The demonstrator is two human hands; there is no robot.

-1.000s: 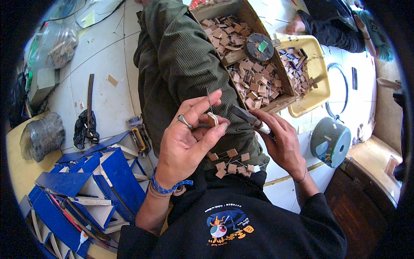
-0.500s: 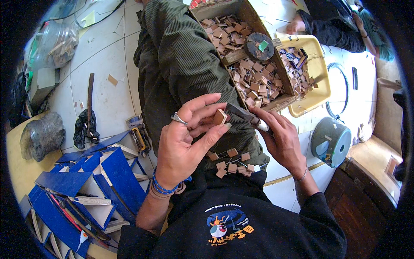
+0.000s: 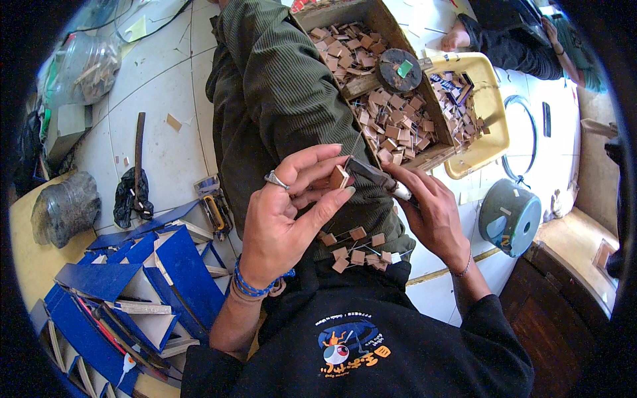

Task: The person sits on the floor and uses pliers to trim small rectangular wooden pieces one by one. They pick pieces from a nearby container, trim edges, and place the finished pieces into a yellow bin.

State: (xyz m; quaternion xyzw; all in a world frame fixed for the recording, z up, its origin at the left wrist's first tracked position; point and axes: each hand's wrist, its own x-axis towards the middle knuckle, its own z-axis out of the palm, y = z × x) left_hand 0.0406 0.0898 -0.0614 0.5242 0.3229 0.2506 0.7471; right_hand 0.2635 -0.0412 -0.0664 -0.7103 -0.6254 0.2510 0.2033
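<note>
Between the thumb and fingers of my left hand point(image 3: 285, 209) is a small square wooden tile point(image 3: 340, 177), its pale cut edge showing. A thin wire sticks up beside my left fingertips. My right hand point(image 3: 434, 215) grips a knife point(image 3: 370, 174) by its whitish handle, and the dark, broad blade points left at the tile. The blade's tip lies right beside the tile; whether it touches cannot be made out. On my lap, just below the hands, lie several similar tiles point(image 3: 358, 257) with thin metal pins.
Beyond my right hand stands a wooden box point(image 3: 434, 159) full of pinned tiles, with a black disc point(image 3: 399, 71) on its divider. A yellow tub point(image 3: 494, 119) and grey-green bucket point(image 3: 507, 219) are at right. Blue panels point(image 3: 186, 278) lie left. Another person's foot point(image 3: 456, 38) shows far right.
The tile has turned slightly in my left fingers, and the knife has shifted a little beside it. My hands otherwise keep their places.
</note>
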